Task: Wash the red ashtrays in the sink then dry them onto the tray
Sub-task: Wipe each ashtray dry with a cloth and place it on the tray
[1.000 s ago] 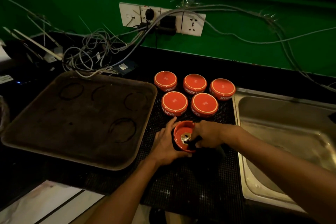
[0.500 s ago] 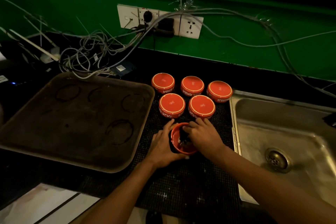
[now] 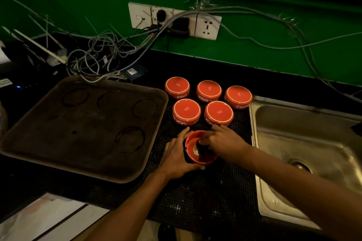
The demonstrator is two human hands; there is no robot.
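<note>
Dim scene, green wall [image 3: 274, 31] behind a black counter [image 3: 225, 68].

Tray [image 3: 58, 154]: large, dark, shallow, on the counter at left; ring marks on its bare floor. It holds no ashtray.

Sink [image 3: 293, 121]: steel basin at right, drain [image 3: 299, 164] partly hidden by the right forearm.

Black mesh mat [image 3: 195, 201]: lies between tray and sink, carrying all the ashtrays.

Cables [image 3: 94, 60]: grey tangle behind the tray, running up to the white socket strip [image 3: 207, 27] on the wall.

Five red ashtrays, upside down on the mat: back row of three [image 3: 177, 87] [image 3: 209, 90] [image 3: 238, 96], front row of two [image 3: 186, 111] [image 3: 219, 112]. White lettering on the side walls, white ring round each base. They stand close together, apart from the tray.

Sixth ashtray [image 3: 193, 152]: upright, open side up, on the mat in front of the front row; a pale patch shows on its inner floor.

Left hand [image 3: 176, 154]: thumb and fingers curve round the left and near wall of the upright ashtray, grasping it.

Right hand [image 3: 225, 143]: over the right rim of the same ashtray, fingers bent down into the bowl round a dark object [image 3: 201, 147]; what that object is, cannot tell
</note>
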